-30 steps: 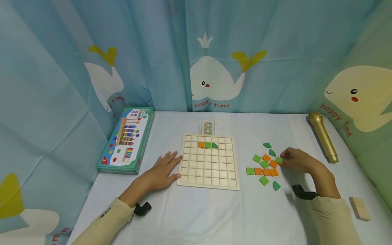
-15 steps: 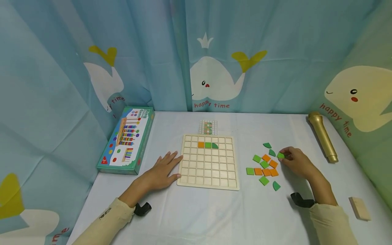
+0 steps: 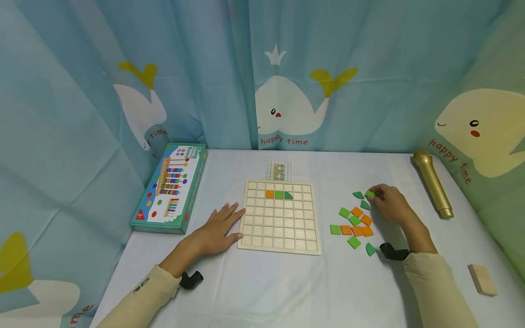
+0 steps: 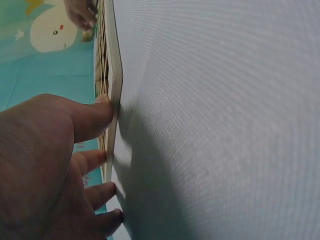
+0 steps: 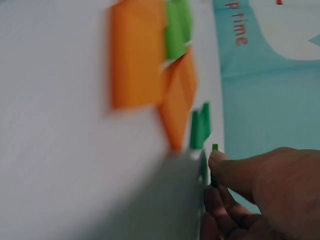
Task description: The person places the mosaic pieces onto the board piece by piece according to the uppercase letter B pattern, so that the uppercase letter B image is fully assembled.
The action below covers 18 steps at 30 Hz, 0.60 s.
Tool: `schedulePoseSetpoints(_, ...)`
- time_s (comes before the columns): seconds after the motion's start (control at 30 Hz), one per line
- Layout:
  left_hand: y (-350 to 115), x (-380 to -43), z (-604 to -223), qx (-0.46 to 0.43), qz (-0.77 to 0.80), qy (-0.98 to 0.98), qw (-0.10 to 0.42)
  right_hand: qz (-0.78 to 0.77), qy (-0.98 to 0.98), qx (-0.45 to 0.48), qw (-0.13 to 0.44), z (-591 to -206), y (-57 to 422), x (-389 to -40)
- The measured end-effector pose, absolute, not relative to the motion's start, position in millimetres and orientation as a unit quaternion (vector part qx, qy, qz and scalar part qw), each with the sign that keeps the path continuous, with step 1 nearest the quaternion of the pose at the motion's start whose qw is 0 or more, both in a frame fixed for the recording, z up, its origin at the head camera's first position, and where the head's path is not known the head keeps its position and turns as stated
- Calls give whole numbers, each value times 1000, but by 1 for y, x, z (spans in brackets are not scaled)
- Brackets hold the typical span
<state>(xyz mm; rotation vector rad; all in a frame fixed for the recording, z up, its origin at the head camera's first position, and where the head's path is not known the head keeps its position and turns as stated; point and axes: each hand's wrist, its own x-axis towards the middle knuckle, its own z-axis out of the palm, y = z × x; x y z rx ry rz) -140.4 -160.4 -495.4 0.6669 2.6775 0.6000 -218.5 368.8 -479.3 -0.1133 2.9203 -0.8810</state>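
My right hand (image 3: pixel 389 202) pinches a light green square tile (image 3: pixel 370 194) between thumb and fingers, beside two dark green quarter-round tiles (image 3: pixel 358 195) at the far end of the loose pile. In the right wrist view the tile (image 5: pixel 214 175) shows edge-on at the fingertips. My left hand (image 3: pixel 217 232) lies with fingers spread, thumb and fingertips at the left edge of a wooden grid board (image 3: pixel 279 223). The left wrist view has the thumb (image 4: pixel 97 117) on the board's edge. In the board's second row sit an orange square (image 3: pixel 270 194), a light green square (image 3: pixel 279 195) and a dark green quarter-round (image 3: pixel 288 195).
Loose orange and green tiles (image 3: pixel 357 231) lie right of the board. A small printed pattern card (image 3: pixel 279 171) lies behind it. A game box (image 3: pixel 170 189) stands at left, a gold microphone (image 3: pixel 432 184) and a wooden block (image 3: pixel 482 279) at right. Curtains (image 3: pixel 303 54) surround the table.
My right hand has lifted the light green square from the pile's right side and carried it away from me, up near the dark green quarter-rounds. The left hand stays at the board.
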Motion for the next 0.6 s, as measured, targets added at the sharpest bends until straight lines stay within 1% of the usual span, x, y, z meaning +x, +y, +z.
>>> schedulePoseSetpoints(0.1,-162,-141,-496,236,211,935,158,-305,950,-33,52,-473,354,-227)
schedulePoseSetpoints(0.23,-162,-141,-498,236,213,935,157,-320,944,-60,59,-463,322,-232)
schedulePoseSetpoints(0.43,-162,-140,-497,235,214,935,155,-320,937,-126,61,-462,251,-233)
schedulePoseSetpoints(0.6,-161,-141,-498,235,213,936,153,-329,922,-178,101,-466,193,-226)
